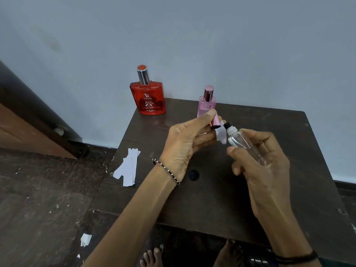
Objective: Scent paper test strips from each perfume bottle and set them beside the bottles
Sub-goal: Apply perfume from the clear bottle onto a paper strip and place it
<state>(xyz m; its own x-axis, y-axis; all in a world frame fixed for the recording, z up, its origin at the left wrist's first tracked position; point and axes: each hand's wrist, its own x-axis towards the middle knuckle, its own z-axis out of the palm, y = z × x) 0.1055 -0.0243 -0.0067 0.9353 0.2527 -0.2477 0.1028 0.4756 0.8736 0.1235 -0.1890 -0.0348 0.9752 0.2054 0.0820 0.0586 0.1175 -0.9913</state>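
My right hand (264,160) grips a clear perfume bottle (243,144) with a black and white spray nozzle, tilted toward the left. My left hand (185,143) pinches a pink metallic cap (215,121) and a white paper strip (221,134) held just in front of the nozzle. A red perfume bottle (148,98) with a silver cap stands at the table's far left corner. A pink perfume bottle (207,104) stands behind my left hand, its lower part hidden. Several loose paper strips (128,166) lie at the table's left edge.
The dark wooden table (289,189) has a small round hole (193,174) near its middle. A blue-grey wall rises behind. Paper scraps (85,239) litter the dark floor on the left, beside wooden furniture (28,130). Bare feet (152,257) show below the table's front edge.
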